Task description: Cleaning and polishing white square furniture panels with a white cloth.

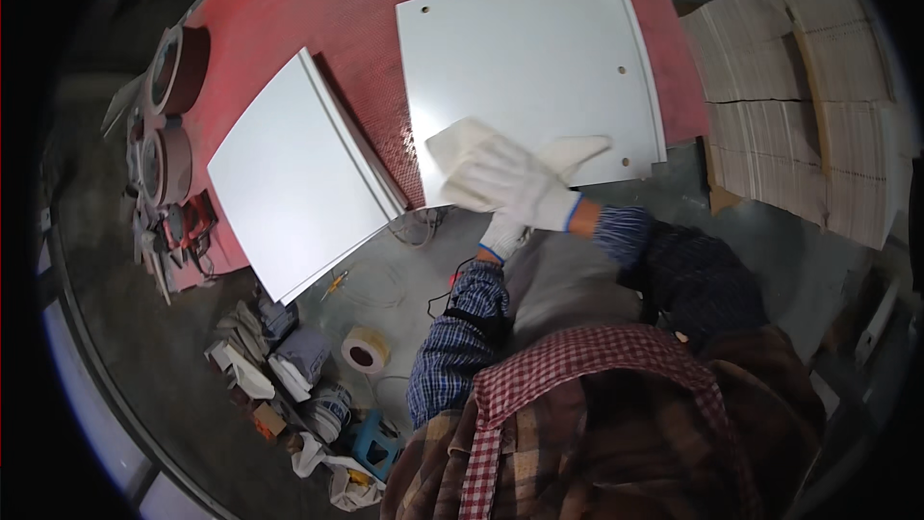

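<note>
My right hand [525,181], in a white glove with a blue cuff edge, reaches across the near edge of a large white panel [520,58]. Its fingers press a cream cloth [462,140] onto the panel; part of the cloth sticks out past the fingers and the area is somewhat blurred. Below it, my gloved left hand [502,236] is by the panel's near edge, its fingers hidden behind the right hand. The panel has several small round holes near its corners and side, and at least one more panel shows beneath its right edge.
A second stack of white panels [298,178] lies left on the red table [356,29], overhanging its near edge. Tape rolls [178,72] sit at the table's left end. Tall stacked boards [799,96] stand right. Below lie a tape roll [366,351], a hose and assorted bags.
</note>
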A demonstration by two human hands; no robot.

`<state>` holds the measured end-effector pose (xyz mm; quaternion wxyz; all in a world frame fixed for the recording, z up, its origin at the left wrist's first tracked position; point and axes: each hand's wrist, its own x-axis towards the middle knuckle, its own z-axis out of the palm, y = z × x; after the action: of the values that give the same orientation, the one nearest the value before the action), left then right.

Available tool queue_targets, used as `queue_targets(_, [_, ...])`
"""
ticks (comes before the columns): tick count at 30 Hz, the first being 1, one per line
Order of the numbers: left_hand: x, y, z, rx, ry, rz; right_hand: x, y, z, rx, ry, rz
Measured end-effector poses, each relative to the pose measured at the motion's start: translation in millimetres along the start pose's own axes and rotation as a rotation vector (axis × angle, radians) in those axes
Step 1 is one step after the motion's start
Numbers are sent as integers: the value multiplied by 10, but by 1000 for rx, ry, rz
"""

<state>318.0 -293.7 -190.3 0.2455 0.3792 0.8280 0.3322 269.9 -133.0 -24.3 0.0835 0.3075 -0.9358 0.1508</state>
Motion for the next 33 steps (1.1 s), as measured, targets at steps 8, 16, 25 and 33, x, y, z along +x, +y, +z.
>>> queue_targets(8, [306,438,-373,134,-555,-266,-514,104,235,-14,140,248])
queue_targets(16, [300,705,-376,-1700,135,-572,-2068,576,-795,-131,51,819])
queue_targets(25, [411,1388,-968,-1494,574,-643,-2129,923,-850,1020,188,1196])
queue_targets(33, [716,1885,-1716,-1295,1095,-477,-1713,1280,-875,1861,98,1087])
